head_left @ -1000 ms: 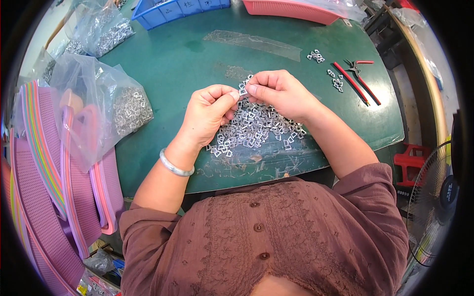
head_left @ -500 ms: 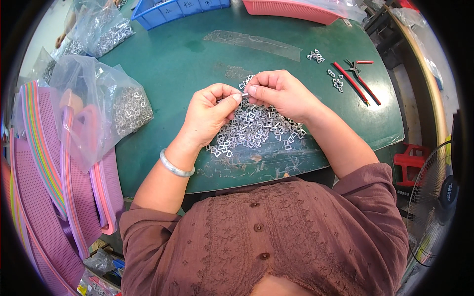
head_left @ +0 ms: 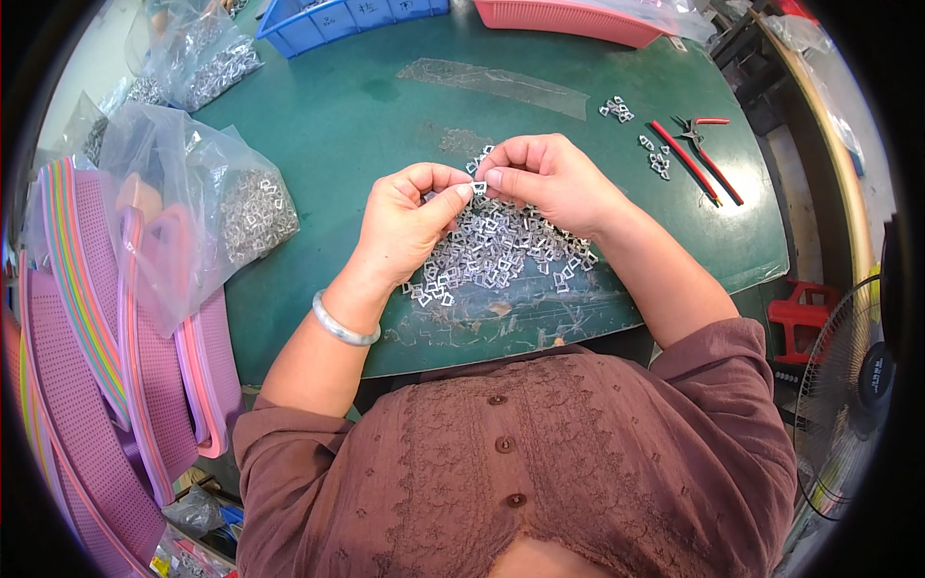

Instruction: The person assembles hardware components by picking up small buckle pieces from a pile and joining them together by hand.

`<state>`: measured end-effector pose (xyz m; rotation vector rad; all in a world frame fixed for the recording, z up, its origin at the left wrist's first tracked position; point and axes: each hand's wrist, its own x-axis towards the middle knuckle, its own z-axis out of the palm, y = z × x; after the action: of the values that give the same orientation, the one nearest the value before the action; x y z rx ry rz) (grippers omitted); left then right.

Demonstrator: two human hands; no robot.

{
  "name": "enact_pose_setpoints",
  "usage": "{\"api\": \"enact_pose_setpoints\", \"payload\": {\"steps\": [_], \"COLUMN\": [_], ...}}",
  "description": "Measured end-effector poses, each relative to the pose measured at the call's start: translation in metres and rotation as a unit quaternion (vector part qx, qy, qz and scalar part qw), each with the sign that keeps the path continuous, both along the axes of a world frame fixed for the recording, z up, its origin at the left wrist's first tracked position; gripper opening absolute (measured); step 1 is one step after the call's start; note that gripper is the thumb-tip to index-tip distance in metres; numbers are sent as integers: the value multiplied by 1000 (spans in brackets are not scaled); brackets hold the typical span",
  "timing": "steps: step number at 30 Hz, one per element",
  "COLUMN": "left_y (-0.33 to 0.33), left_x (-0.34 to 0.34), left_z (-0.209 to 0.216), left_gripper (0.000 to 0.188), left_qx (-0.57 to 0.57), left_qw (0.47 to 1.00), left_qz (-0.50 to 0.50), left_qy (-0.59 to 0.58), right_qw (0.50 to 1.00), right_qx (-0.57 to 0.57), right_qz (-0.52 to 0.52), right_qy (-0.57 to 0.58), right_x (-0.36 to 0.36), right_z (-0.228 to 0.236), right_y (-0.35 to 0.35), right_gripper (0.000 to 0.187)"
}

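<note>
Between my two hands, above a heap of small parts, is one small silvery metal buckle (head_left: 479, 188). My left hand (head_left: 416, 214) pinches its left side with thumb and forefinger. The right side is pinched the same way by my right hand (head_left: 547, 185). Fingertips cover part of the buckle. Below and around my hands lies a loose pile of similar metal buckles (head_left: 491, 252), partly hidden by them. A pale bangle (head_left: 345, 323) circles my left wrist.
Red-handled pliers (head_left: 696, 144), a red stick-like tool (head_left: 686, 164) and small buckle groups (head_left: 655, 157) lie at right. Clear bags of buckles (head_left: 258, 214) stand at left beside purple baskets (head_left: 87, 366). Blue (head_left: 352, 19) and pink (head_left: 568, 24) trays sit at the far edge. A fan (head_left: 838, 376) is at right.
The buckle between my fingertips has turned, from a thin edge-on look to showing its open frame. Both hands have stayed nearly in place.
</note>
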<state>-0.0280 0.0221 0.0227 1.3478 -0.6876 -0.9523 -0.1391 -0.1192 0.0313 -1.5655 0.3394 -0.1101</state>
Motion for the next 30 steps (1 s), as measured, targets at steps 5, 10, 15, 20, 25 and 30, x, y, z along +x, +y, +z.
{"api": "enact_pose_setpoints", "payload": {"steps": [5,10,15,20,25,30], "left_y": [0,-1,-1,2,2,2], "left_x": [0,1,11,24,25,23], "left_z": [-1,-2,-4,-8,-6,-8], "left_gripper": [9,9,4,8,9,9], "left_qx": [-3,-13,-79,-122,-120,-96], "left_qw": [1000,1000,971,929,923,929], "left_qz": [5,6,44,-4,-46,-22], "left_qy": [-9,3,223,350,364,357], "right_qw": [1000,999,951,861,823,820], "right_qx": [7,-10,-291,-493,-557,-563], "right_qz": [-12,-17,-78,-39,-14,-2], "right_qy": [-22,-37,-69,-118,-107,-108], "right_x": [0,1,3,8,10,12], "right_z": [2,0,-9,-17,-18,-18], "right_y": [2,0,-7,-12,-9,-9], "right_gripper": [13,12,11,13,13,15]}}
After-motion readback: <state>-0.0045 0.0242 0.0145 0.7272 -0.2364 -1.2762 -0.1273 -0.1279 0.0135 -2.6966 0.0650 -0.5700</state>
